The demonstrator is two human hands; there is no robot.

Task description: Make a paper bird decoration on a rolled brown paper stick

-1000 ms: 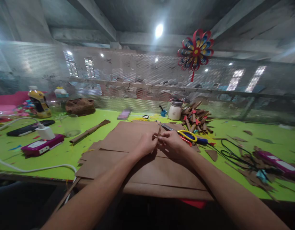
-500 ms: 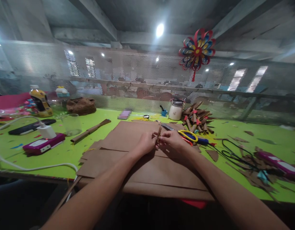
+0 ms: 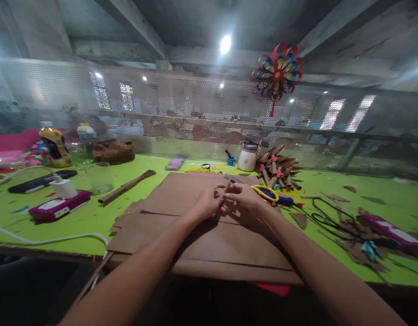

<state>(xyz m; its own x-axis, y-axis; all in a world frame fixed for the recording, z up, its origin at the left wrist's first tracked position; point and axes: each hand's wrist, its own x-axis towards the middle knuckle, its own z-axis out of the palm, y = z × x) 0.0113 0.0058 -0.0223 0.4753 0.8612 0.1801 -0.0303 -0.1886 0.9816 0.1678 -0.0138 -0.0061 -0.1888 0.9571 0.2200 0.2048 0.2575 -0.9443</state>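
Between my fingertips is a small strip of brown paper [image 3: 227,186], narrow and partly rolled, standing nearly upright. My left hand [image 3: 210,202] pinches it from the left, and my right hand [image 3: 244,196] grips it from the right; the fingers hide its lower end. Both hands are just over a stack of brown paper sheets [image 3: 181,226]. Scissors with yellow handles [image 3: 267,193] lie right behind my right hand, partly covered by it, beside a blue-handled tool [image 3: 285,200] with a black cord.
A pile of rolled brown paper pieces [image 3: 275,167] stands at the back by a white jar [image 3: 247,156]. Left are a long paper roll [image 3: 127,186], a clear cup [image 3: 100,178] and a purple power strip [image 3: 59,206]. Paper scraps [image 3: 356,246] and another purple strip [image 3: 394,231] lie right.
The brown paper piece has turned slightly between my fingertips, and the fingers have shifted around it. Both hands stay in about the same place over the sheets.
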